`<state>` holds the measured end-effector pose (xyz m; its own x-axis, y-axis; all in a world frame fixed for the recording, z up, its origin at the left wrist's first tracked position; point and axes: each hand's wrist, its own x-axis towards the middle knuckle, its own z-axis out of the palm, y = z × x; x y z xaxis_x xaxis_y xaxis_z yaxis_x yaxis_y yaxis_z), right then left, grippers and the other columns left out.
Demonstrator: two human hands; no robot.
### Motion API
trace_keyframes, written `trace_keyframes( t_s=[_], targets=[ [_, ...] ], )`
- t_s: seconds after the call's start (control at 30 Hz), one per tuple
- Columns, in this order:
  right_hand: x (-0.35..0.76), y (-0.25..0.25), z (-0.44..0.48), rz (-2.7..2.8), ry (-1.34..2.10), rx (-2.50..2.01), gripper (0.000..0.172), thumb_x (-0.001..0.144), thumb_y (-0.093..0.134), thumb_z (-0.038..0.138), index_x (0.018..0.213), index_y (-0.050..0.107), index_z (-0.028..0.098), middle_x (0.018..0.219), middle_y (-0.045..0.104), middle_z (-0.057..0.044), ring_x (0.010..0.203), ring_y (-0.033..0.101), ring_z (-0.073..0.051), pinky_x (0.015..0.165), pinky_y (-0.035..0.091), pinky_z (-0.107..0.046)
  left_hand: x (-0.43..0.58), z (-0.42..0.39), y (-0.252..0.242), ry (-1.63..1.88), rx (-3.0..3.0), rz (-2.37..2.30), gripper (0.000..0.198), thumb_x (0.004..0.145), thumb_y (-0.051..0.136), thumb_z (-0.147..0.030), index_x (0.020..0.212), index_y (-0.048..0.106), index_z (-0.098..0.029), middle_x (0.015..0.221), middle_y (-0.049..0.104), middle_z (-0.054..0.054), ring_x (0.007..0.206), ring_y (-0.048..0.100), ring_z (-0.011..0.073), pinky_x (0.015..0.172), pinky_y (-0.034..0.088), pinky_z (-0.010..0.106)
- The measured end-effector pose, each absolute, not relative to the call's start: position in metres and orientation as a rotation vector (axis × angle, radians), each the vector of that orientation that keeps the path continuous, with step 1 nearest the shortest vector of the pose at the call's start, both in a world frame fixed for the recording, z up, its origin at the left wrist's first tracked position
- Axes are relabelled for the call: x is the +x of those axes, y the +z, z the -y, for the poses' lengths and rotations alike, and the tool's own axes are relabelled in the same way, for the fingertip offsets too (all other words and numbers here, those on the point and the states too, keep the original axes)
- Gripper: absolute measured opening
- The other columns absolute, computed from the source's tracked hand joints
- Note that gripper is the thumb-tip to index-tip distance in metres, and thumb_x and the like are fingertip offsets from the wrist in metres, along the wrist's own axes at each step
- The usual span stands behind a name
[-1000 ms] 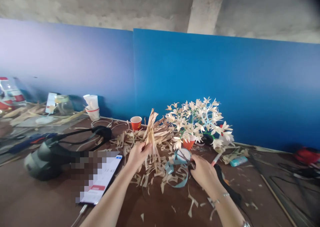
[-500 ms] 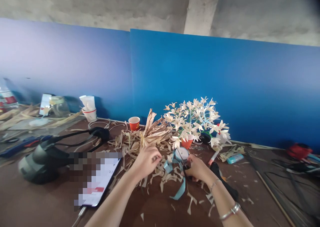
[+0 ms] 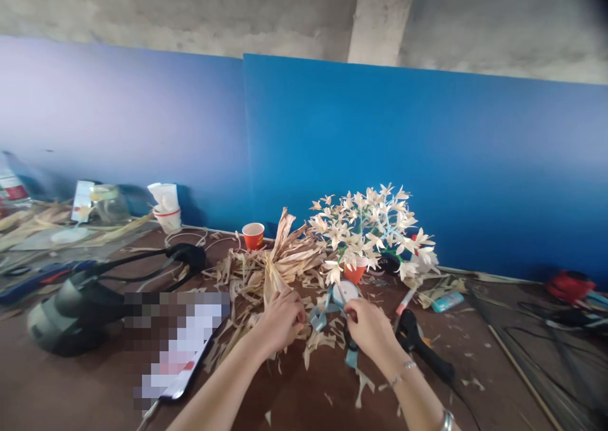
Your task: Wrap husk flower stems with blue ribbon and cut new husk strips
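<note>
My left hand is closed in front of the dried husk bundle, over scattered scraps; what its fingers pinch is too small to tell. My right hand is closed just below a round white-and-blue roll; its fingertips are near the roll's edge and their contents are hidden. Blue ribbon curls left of the roll, and a short piece shows beneath my right hand beside a dark object. Behind stands a bunch of cream husk flowers in a red cup.
A phone and a black strapped device lie at left. An orange cup stands at the back. Right of my right hand is a black-handled tool with a cord. A blue packet lies farther right.
My right hand has turned over, fingers now near the roll, and covers most of the hanging ribbon. My left hand has lowered slightly and its fingers have curled in. The black-handled tool shows more.
</note>
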<state>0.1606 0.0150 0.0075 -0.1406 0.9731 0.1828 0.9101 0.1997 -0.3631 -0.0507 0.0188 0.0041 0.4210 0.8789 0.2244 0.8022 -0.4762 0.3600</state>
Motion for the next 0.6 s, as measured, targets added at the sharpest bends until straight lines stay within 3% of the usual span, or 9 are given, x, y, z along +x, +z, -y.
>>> trace_keyframes(
  t_s=[0.07,0.2,0.37,0.5,0.6],
  targets=[
    [0.151,0.008,-0.011,2.071,0.219,-1.644,0.019,0.077,0.043,0.013,0.084,0.059,0.02,0.088,0.062,-0.005,0.079,0.058,-0.016,0.07,0.04,-0.024,-0.049,-0.018,0.008,0.663,2.415,-1.477,0.008,0.069,0.055,-0.017,0.068,0.062,-0.019,0.082,0.061,0.004,0.09,0.05,0.0219,0.08,0.032,0.033],
    [0.128,0.003,0.0,2.03,0.26,-1.114,0.029,0.073,0.048,0.01,0.098,0.057,0.02,0.095,0.06,-0.007,0.091,0.054,-0.019,0.08,0.041,-0.029,-0.045,-0.017,0.011,0.841,2.188,-1.371,0.011,0.07,0.051,-0.016,0.073,0.062,-0.018,0.076,0.063,0.003,0.077,0.055,0.0184,0.07,0.037,0.027],
    [0.121,-0.008,0.002,1.974,0.32,-1.083,0.019,0.074,0.048,0.009,0.082,0.062,0.02,0.079,0.062,-0.005,0.078,0.056,-0.02,0.074,0.042,-0.032,-0.04,-0.017,0.005,0.855,1.924,-1.184,0.013,0.071,0.053,-0.022,0.075,0.062,-0.015,0.071,0.064,0.002,0.07,0.057,0.016,0.061,0.039,0.023],
    [0.126,-0.01,-0.002,1.707,0.668,-1.181,0.011,0.075,0.053,0.019,0.078,0.064,0.018,0.076,0.066,-0.005,0.072,0.059,-0.019,0.067,0.045,-0.027,-0.037,-0.018,0.004,0.921,1.814,-1.121,0.019,0.067,0.057,-0.02,0.086,0.061,-0.015,0.079,0.064,0.002,0.074,0.056,0.0158,0.065,0.042,0.023],
    [0.129,-0.012,-0.006,1.52,0.886,-1.227,0.013,0.073,0.057,0.026,0.076,0.065,0.016,0.07,0.067,-0.004,0.066,0.059,-0.018,0.06,0.045,-0.025,-0.035,-0.017,0.003,0.951,1.848,-1.131,0.013,0.068,0.056,-0.018,0.08,0.062,-0.016,0.077,0.064,0.002,0.074,0.057,0.0156,0.068,0.041,0.024]
  ],
)
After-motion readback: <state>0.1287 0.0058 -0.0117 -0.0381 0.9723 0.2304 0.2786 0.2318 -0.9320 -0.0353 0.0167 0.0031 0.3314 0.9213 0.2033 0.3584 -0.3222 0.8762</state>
